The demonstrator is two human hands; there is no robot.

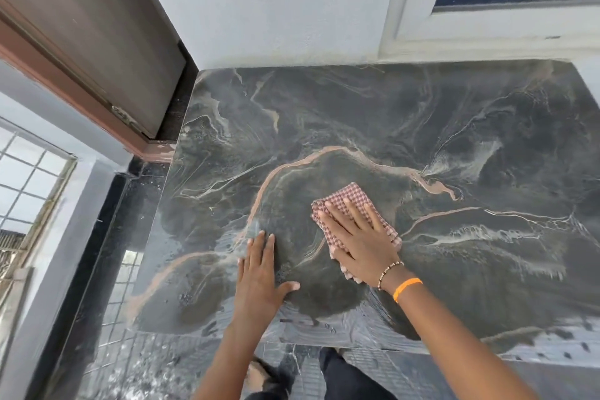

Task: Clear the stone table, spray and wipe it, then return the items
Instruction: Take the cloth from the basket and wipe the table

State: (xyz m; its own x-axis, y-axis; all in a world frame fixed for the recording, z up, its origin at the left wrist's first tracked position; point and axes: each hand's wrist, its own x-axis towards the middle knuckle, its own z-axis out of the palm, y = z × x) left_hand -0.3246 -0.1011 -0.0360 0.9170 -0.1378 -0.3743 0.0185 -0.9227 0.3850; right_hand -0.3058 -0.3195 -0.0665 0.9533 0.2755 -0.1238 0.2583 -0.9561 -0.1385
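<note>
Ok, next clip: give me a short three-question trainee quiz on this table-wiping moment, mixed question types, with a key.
1. True or false: the right hand presses flat on the checked cloth with straight fingers.
2. Multiple choice: where is the left hand?
A. Gripping a spray bottle
B. Resting palm-down on the bare stone table
C. Lifted clear of the table
3. Fill in: the orange band and the beaded bracelet sit on the ______ wrist.

Key: 1 true; 2 B; 3 right.
</note>
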